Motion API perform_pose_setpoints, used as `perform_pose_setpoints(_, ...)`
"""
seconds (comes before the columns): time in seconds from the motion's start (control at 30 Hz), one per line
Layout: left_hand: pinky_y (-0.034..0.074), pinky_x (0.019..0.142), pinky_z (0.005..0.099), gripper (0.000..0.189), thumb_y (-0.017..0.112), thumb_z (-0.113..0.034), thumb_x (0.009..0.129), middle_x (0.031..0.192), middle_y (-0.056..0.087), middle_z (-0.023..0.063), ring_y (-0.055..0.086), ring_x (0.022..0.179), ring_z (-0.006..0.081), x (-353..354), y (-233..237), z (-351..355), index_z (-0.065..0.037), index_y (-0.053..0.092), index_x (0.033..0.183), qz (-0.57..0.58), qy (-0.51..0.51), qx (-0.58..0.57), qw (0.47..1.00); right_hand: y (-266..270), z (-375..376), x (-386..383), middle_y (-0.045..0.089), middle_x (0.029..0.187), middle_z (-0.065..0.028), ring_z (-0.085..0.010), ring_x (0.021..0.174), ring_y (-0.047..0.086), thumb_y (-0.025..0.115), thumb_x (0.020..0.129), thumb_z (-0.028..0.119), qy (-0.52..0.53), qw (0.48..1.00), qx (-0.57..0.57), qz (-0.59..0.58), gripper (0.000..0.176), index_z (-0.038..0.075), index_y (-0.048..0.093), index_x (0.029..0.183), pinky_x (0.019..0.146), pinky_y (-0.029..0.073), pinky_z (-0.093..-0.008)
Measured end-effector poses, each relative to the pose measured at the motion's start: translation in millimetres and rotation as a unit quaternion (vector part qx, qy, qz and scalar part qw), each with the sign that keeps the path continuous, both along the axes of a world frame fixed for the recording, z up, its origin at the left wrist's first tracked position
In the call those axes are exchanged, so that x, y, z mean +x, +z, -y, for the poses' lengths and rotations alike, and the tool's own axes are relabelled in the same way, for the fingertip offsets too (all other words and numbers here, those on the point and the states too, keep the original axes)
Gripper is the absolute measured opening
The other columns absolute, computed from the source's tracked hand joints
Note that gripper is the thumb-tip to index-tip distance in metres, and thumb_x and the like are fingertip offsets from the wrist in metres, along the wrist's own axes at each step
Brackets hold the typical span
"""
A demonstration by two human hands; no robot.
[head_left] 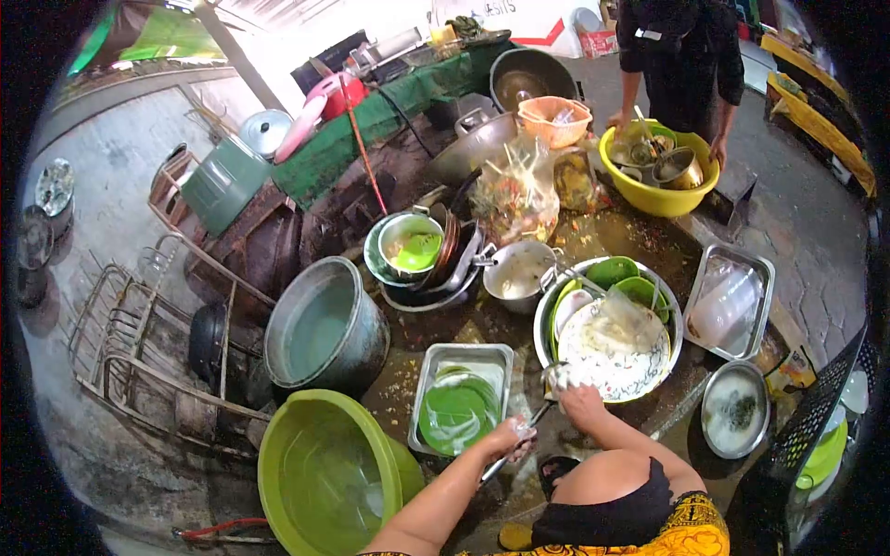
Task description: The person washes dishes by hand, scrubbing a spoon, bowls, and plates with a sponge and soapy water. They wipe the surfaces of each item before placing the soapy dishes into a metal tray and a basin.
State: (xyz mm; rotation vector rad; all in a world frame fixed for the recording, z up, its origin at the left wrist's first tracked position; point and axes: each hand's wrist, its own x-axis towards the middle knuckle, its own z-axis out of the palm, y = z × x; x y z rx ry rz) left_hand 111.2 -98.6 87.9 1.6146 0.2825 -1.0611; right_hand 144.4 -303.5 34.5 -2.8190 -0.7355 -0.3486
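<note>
My left hand (512, 439) is closed around the handle of a long metal ladle (540, 413), which slants up and away from me. Soapy foam shows on these fingers. Near the ladle's far, rounded end, my right hand (581, 406) is closed on it; whether a sponge is in the palm is hidden. Just beyond lies a large metal basin (675, 345) with green plates and a white foamy plate (614, 350). Left of my hands, a rectangular metal tray (416, 422) holds soapy green plates (456, 415).
A green tub (269, 459) and a grey bucket of water (371, 329) stand left. Stacked pots (411, 243) and a bag of scraps (514, 195) sit ahead. Another person's hands hold a yellow basin (649, 197) of dishes. Right are a metal tray (762, 301) and a foamy bowl (735, 408).
</note>
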Motion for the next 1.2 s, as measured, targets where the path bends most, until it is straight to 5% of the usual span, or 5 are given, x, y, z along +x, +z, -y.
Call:
perform_pose_setpoints(0.3, 0.033, 0.032, 0.0310, 0.024, 0.054, -0.026, 0.082, 0.052, 0.044, 0.0062, 0.042, 0.036, 0.0159, -21, -51, -13, -0.007, 0.043, 0.090, 0.389, -0.096, 0.137, 0.906, -7, -8, 3, 0.057, 0.083, -0.0106, -0.0273, 0.072, 0.057, 0.053, 0.069, 0.014, 0.021, 0.998, 0.065, 0.015, 0.027, 0.011, 0.056, 0.096, 0.057, 0.046, -0.0378)
perform_pose_setpoints(0.57, 0.043, 0.064, 0.0409, 0.026, 0.052, -0.025, 0.082, 0.072, 0.056, 0.0191, 0.056, 0.069, 0.0340, -25, 39, -14, -0.002, 0.045, 0.090, 0.268, -0.099, 0.260, 0.922, 28, -23, -5, 0.055, 0.084, -0.0120, -0.0280, 0.070, 0.056, 0.047, 0.075, 0.016, 0.106, 0.993, 0.053, -0.026, 0.032, 0.012, 0.055, 0.105, 0.055, 0.045, -0.0399)
perform_pose_setpoints(0.7, 0.041, 0.068, 0.0456, 0.028, 0.049, -0.023, 0.083, 0.081, 0.055, 0.0271, 0.052, 0.078, 0.0444, -39, 41, -10, 0.000, 0.043, 0.095, 0.413, -0.144, 0.282, 0.854, 54, -23, 3, 0.054, 0.086, -0.0144, -0.0303, 0.080, 0.054, 0.050, 0.073, 0.013, 0.039, 0.993, 0.111, 0.018, 0.030, 0.013, 0.053, 0.102, 0.062, 0.045, -0.0433)
perform_pose_setpoints(1.07, 0.043, 0.066, 0.0413, 0.033, 0.053, -0.026, 0.082, 0.079, 0.056, 0.0242, 0.056, 0.072, 0.0352, -37, 19, -34, 0.002, 0.045, 0.098, 0.403, -0.157, 0.281, 0.857, 30, -27, 11, 0.054, 0.087, -0.0106, -0.0260, 0.077, 0.057, 0.049, 0.074, 0.014, 0.070, 0.992, 0.093, 0.057, 0.027, 0.014, 0.057, 0.100, 0.061, 0.046, -0.0396)
perform_pose_setpoints(1.2, 0.043, 0.064, 0.0415, 0.032, 0.053, -0.026, 0.082, 0.077, 0.056, 0.0232, 0.056, 0.069, 0.0345, -39, 32, -28, 0.001, 0.045, 0.097, 0.383, -0.154, 0.258, 0.873, 41, -49, -2, 0.053, 0.091, -0.0156, -0.0326, 0.085, 0.052, 0.054, 0.067, 0.010, 0.062, 0.986, 0.114, -0.109, 0.051, 0.013, 0.047, 0.117, 0.069, 0.042, -0.0437)
